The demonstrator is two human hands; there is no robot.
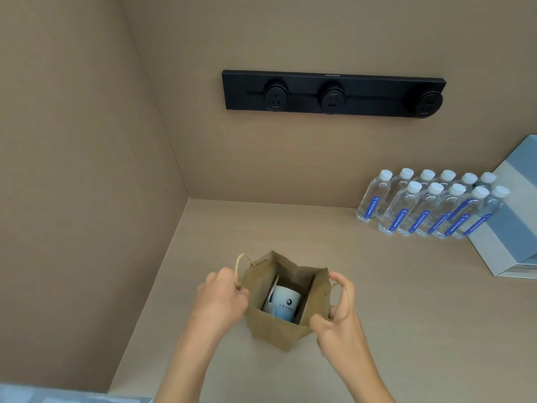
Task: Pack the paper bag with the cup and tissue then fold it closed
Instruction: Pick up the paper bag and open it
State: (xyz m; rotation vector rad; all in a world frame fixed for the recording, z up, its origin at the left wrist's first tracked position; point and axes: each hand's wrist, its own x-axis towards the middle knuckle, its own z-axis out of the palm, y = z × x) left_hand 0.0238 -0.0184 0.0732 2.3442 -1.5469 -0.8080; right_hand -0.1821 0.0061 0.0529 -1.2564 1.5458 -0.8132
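Note:
A small brown paper bag (276, 333) stands upright on the beige counter with its mouth wide open. Inside it lies a white cup (283, 305) with a dark round logo and printed text. A thin white sheet (273, 286), maybe the tissue, shows beside the cup at the left inner wall. My left hand (220, 298) pinches the bag's left rim by the twine handle (241, 261). My right hand (338, 312) grips the right rim, with the right handle loop over its fingers.
Several clear water bottles (430, 205) with white caps and blue labels stand in rows at the back right. A grey-blue box (511, 237) lies to their right. A black socket strip (334, 93) hangs on the back wall. A side wall closes the counter's left.

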